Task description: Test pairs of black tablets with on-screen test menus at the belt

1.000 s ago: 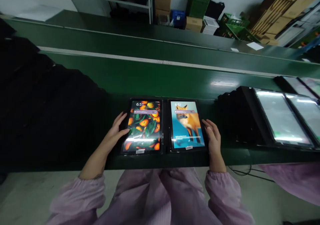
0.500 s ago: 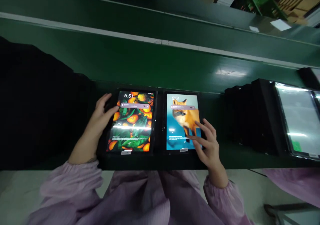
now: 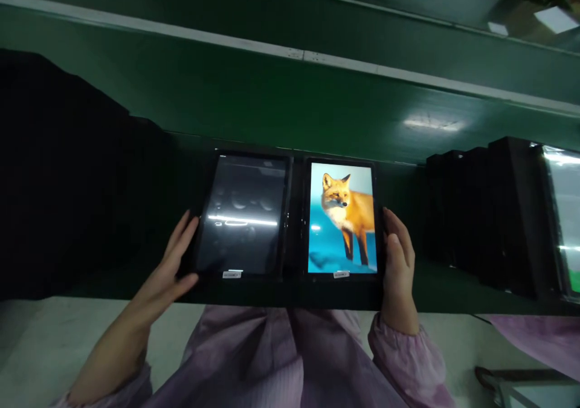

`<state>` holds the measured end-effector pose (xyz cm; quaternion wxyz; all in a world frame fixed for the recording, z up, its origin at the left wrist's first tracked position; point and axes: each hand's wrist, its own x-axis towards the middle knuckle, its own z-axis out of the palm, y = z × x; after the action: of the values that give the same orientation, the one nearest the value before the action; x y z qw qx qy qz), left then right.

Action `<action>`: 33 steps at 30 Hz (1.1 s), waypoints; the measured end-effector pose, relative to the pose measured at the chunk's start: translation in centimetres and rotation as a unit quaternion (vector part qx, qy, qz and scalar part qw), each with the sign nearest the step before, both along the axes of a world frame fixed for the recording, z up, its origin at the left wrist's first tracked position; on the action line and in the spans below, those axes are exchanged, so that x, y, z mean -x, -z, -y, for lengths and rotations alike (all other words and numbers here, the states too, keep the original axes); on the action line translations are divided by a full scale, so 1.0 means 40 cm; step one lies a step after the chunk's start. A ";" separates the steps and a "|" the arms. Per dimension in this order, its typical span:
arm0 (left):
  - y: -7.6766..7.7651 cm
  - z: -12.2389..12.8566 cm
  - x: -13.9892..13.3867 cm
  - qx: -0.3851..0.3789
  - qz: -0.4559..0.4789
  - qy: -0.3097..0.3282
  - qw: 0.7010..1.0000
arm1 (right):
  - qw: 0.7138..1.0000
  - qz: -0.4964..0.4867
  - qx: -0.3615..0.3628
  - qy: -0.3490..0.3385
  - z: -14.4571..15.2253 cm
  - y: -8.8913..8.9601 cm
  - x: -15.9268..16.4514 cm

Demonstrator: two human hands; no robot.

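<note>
Two tablets in dark cases lie side by side before me. The left tablet (image 3: 242,214) has a dark screen with a bright light reflection and a small white label at its lower edge. On the right tablet (image 3: 344,220) a fox picture is lit, with a similar label below it. My left hand (image 3: 170,269) is open at the left tablet's left edge, its fingers and thumb spread apart. At the right tablet's right side, my right hand (image 3: 399,263) is closed against the edge, fingers together; some fingertips are hidden.
Black cases (image 3: 484,214) stand in a row to the right, beside another tablet with a pale screen (image 3: 566,214). A large black shape (image 3: 58,184) fills the left. Behind runs a green surface (image 3: 272,106) with a pale strip. A pink sleeve (image 3: 534,341) shows at lower right.
The left tablet's screen went from an orange-fruit picture to dark. Clock and notification left the fox screen. My left hand moved down; my right hand moved off the screen to the tablet's side.
</note>
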<state>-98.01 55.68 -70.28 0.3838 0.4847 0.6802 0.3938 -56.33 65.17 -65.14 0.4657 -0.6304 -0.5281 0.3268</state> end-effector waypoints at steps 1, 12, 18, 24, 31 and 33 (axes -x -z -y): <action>0.001 0.009 0.013 0.009 -0.033 0.033 0.999 | 1.000 0.000 -0.003 0.002 0.001 -0.001 0.001; -0.012 -0.003 0.011 0.007 -0.205 0.085 0.975 | 0.999 0.027 -0.010 -0.037 -0.004 -0.016 -0.001; -0.011 -0.011 0.020 0.007 -0.217 0.101 0.971 | 0.999 0.037 -0.016 -0.033 -0.011 -0.017 -0.003; -0.017 -0.029 -0.008 -0.044 -0.217 0.089 0.971 | 0.992 0.085 -0.076 -0.056 -0.005 -0.041 0.000; -0.035 -0.050 0.014 0.022 -0.197 0.103 0.975 | 0.884 0.306 -0.222 -0.275 0.046 -0.089 0.008; -0.038 -0.056 0.013 0.033 -0.203 0.096 0.974 | 0.881 0.331 -0.207 -0.267 0.048 -0.086 0.011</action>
<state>-98.54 57.94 -68.76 0.2895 0.6049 0.7069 0.2252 -56.77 63.27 -61.69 0.2788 -0.4262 -0.8555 0.0937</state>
